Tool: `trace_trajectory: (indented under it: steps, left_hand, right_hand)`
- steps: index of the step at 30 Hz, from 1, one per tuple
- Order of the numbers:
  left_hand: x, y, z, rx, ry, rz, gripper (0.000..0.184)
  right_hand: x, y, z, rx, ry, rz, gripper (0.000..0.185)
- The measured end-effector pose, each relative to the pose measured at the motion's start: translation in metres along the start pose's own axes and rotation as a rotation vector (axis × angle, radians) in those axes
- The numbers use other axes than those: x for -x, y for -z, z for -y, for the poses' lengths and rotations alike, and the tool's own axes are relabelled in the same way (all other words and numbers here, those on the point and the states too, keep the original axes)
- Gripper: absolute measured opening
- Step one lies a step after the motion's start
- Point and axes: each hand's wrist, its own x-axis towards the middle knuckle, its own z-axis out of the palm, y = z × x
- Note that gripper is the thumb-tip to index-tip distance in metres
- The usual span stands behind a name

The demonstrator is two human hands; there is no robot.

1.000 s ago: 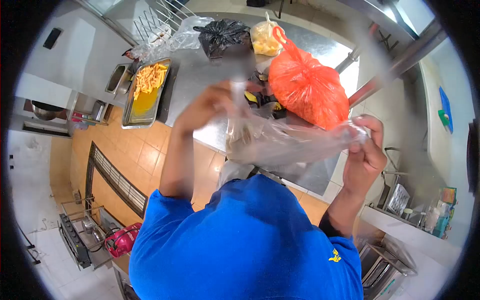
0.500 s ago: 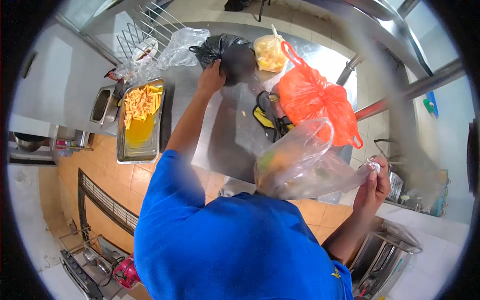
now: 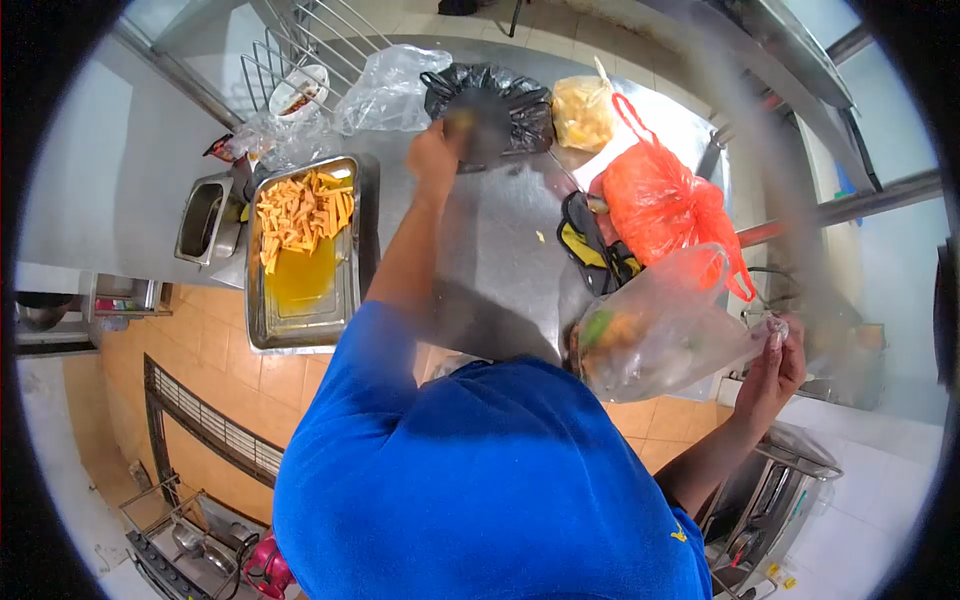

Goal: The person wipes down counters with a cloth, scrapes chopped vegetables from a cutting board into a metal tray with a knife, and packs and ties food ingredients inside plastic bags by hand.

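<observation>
My right hand [image 3: 778, 365] is closed round the gathered neck of a clear plastic bag [image 3: 690, 350], which hangs off the table's near right side with green and orange food inside. My left hand [image 3: 434, 155] reaches to the near left side of a black plastic bag [image 3: 525, 115] at the back of the steel table. A dark blurred patch covers its fingertips, so their grip is hidden. Beside the clear bag sits a tied red plastic bag [image 3: 660, 205]. A knotted clear bag of pale yellow pieces [image 3: 583, 115] stands right of the black bag.
A steel tray [image 3: 355, 290] of orange cut sticks in yellow liquid is at the left, beside a small steel container [image 3: 203, 220]. Crumpled clear plastic [image 3: 390, 90] lies near a wire rack [image 3: 300, 50]. A black-and-yellow item [image 3: 590, 245] lies by the red bag.
The view has shifted, so the tabletop things appear further right. More of the black bag shows beside my left hand. My right hand still holds the clear bag by its neck.
</observation>
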Motion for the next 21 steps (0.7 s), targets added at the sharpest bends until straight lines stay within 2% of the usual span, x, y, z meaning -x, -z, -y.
trace_trajectory:
  steps: [2, 5, 8, 10, 11, 12, 13, 14, 15, 17, 18, 20, 21]
  left_hand:
    - [-0.001, -0.011, 0.002, -0.008, 0.035, 0.056, 0.047]
    - [0.001, -0.011, 0.003, -0.021, 0.0, 0.055, 0.048]
    - [0.003, 0.002, -0.007, 0.018, 0.049, 0.093, 0.038]
    - [0.024, 0.044, -0.061, 0.328, 0.082, 0.101, 0.036]
    - [0.048, 0.04, -0.083, 0.626, -0.001, 0.074, 0.031]
    - [0.072, 0.024, -0.094, 0.829, -0.395, 0.235, 0.036]
    - [0.106, 0.04, -0.131, 0.934, -0.434, 0.564, 0.055]
    - [0.133, 0.065, -0.165, 1.187, -0.525, 0.648, 0.075]
    - [0.156, 0.054, -0.184, 1.201, -0.567, 0.739, 0.08]
    - [0.163, 0.068, -0.217, 1.016, -0.61, 0.879, 0.064]
    - [0.164, 0.064, -0.217, 1.016, -0.512, 1.046, 0.058]
    - [0.165, 0.051, -0.217, 0.994, -0.307, 1.369, 0.047]
    - [0.168, 0.048, -0.218, 1.249, -0.087, 1.343, 0.041]
  right_hand:
    - [-0.003, -0.004, 0.001, 0.072, 0.043, 0.008, 0.015]
    - [-0.005, -0.01, 0.002, 0.039, 0.01, -0.001, 0.015]
    - [-0.007, -0.016, 0.007, 0.016, -0.018, 0.007, 0.014]
    - [-0.007, -0.016, 0.004, 0.022, 0.03, -0.005, 0.016]
    - [-0.009, -0.017, 0.003, 0.025, 0.054, -0.009, 0.017]
    - [-0.012, -0.021, 0.003, -0.031, 0.039, -0.003, 0.02]
    - [-0.013, -0.028, 0.005, -0.086, 0.016, 0.008, 0.023]
    - [-0.013, -0.031, 0.005, -0.141, -0.013, 0.02, 0.026]
    - [-0.009, -0.033, -0.001, -0.149, -0.042, 0.004, 0.029]
    - [0.001, -0.034, -0.014, -0.167, -0.092, -0.038, 0.036]
    - [0.0, -0.032, -0.012, -0.04, -0.062, 0.041, 0.038]
    - [0.013, -0.012, -0.034, -0.204, -0.164, 0.001, 0.036]
    - [0.018, -0.01, -0.039, -0.29, -0.223, -0.02, 0.036]
